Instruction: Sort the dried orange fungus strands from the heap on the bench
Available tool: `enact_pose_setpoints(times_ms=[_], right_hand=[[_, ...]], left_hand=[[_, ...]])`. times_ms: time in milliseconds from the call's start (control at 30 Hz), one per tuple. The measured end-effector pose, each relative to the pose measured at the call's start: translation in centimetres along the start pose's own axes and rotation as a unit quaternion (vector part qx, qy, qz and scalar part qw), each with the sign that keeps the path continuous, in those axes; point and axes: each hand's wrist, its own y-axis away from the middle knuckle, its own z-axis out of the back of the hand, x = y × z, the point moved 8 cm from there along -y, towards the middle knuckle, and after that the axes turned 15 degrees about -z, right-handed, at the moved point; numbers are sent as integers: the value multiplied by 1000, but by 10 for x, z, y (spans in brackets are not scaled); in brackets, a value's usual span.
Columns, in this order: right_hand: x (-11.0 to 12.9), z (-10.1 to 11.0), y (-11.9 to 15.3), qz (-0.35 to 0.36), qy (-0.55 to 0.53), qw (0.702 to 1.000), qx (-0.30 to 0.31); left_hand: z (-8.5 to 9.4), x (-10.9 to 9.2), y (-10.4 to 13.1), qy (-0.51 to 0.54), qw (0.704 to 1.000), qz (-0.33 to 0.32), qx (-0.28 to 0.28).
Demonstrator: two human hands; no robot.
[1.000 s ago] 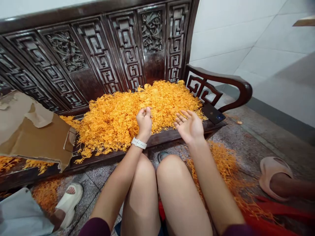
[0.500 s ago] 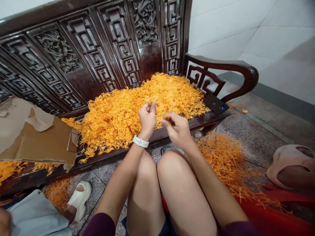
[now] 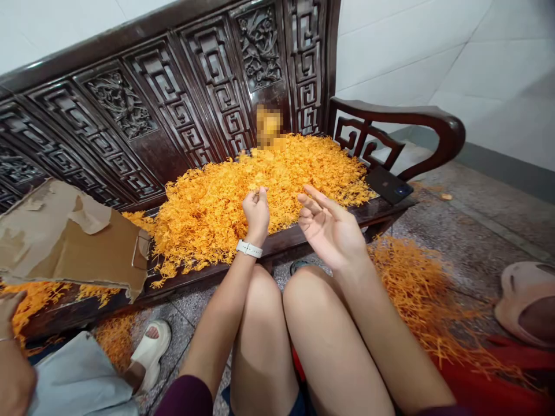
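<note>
A big heap of small orange, branching pieces [image 3: 225,202] covers the seat of a dark carved wooden bench [image 3: 203,263] in front of me. My left hand [image 3: 256,215], with a white band on the wrist, is at the heap's front edge, thumb and fingers pinched together. Whatever is in that pinch is too small to make out. To its right, my right hand [image 3: 333,234] is turned partly palm-up above the bench's front edge. Its fingers are apart and nothing shows in them.
A torn cardboard box [image 3: 87,242] stands on the bench at left. A dark phone [image 3: 389,185] lies near the armrest [image 3: 403,110]. Thin orange strands [image 3: 403,289] are piled on the floor at right. Another person's hand [image 3: 8,312] and sandal [image 3: 151,346] show at left.
My right hand has opened from a pinch and moved slightly right, away from my left hand. My left hand stays pinched. At left, the other person's hand has come further into view.
</note>
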Motion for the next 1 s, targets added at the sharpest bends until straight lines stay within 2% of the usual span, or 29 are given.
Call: enact_pose_setpoints(times_ms=[67,100,167,233,333,400,433,500,567,633,700,767,800,833,900,933,967,1000], right_hand=[[-5,19,-3,-10,-61,992,-113],[-7,23,-2,-16,-66,987,-145],[-5,23,1,3,-2,986,-164],[6,24,6,69,121,971,-196],[22,25,8,153,337,893,-255],[25,31,4,166,428,841,-285],[26,36,0,166,446,827,-298],[27,48,-5,164,427,833,-311],[25,61,-7,160,365,863,-311],[24,64,-1,160,332,880,-299],[23,52,14,166,375,870,-275],[20,29,37,160,447,849,-230],[16,16,50,145,469,849,-195],[10,4,63,121,469,862,-151],[-9,-23,86,33,431,902,-5],[-15,-34,97,-6,408,911,57],[-18,-44,105,-36,390,914,105],[-16,-49,109,-51,370,919,125]], left_hand=[[-4,-8,0,-22,999,-41,21],[-6,-12,0,-33,997,-61,35],[-12,-22,3,-56,990,-104,71],[-20,-32,9,-82,979,-147,114],[-36,-51,24,-147,940,-230,203],[-48,-63,38,-197,895,-301,264],[-53,-67,45,-222,870,-333,289],[-60,-72,56,-256,830,-377,322],[-61,-74,62,-268,813,-397,330],[-58,-77,61,-253,826,-397,309],[-51,-76,57,-229,851,-381,280],[-47,-70,52,-206,867,-360,277],[-46,-64,48,-198,870,-349,287],[-43,-58,42,-201,880,-332,275],[-27,-39,22,-248,908,-271,200],[-20,-30,13,-269,918,-235,171],[-13,-21,7,-279,927,-201,150],[-9,-14,4,-276,935,-172,141]])
